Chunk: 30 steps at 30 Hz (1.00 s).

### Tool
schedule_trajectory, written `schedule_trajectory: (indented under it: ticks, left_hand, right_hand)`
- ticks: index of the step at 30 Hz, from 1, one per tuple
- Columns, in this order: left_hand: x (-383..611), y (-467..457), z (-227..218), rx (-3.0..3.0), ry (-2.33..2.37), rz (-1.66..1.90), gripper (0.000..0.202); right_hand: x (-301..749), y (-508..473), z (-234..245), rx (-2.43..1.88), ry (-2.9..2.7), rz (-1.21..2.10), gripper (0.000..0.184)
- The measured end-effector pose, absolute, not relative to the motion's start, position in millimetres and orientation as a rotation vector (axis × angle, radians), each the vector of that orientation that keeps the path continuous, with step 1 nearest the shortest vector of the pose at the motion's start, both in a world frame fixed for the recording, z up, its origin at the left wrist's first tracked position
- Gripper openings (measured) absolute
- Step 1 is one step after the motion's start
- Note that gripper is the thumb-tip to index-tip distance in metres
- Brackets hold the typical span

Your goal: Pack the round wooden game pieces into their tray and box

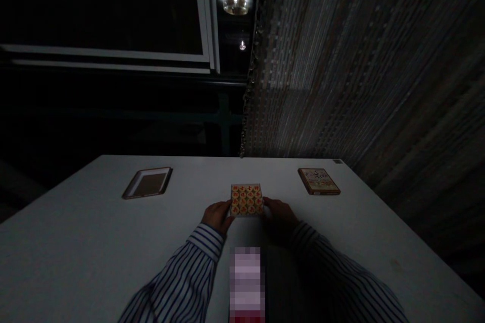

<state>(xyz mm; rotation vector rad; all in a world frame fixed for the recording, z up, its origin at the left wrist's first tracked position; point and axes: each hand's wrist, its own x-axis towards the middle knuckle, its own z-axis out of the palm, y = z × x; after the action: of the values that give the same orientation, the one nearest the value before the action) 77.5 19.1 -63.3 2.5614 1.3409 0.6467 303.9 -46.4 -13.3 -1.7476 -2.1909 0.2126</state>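
A square case of xiangqi pieces, red characters in four rows, sits between the person's hands over the white table; whether it touches the tabletop cannot be told. The left hand has its fingers closed on one edge, the right hand on the opposite edge. Farther out lie an open shallow box, left, and a printed box, right.

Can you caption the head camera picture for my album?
Left hand and right hand hold a case of round, red-marked pieces at a white table, tray and box to either side.
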Motion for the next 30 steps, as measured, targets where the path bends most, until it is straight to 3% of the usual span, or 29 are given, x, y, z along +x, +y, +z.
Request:
schedule_trajectory:
  ticks: [8, 17, 30]
  left_hand:
    - [65, 13, -49, 2.588, 1.336, 0.660, 0.051]
    - [28, 9, -9, 2.473, 1.408, 0.900, 0.041]
    - [-43, 5, 10, 1.893, 1.811, 1.188, 0.043]
  right_hand:
    - [318, -41, -11, -1.827, -2.195, 0.274, 0.062]
    - [307, -36, 36, -1.617, -1.939, 0.394, 0.035]
    - [208, 18, 70, -1.499, -2.031, 0.595, 0.030]
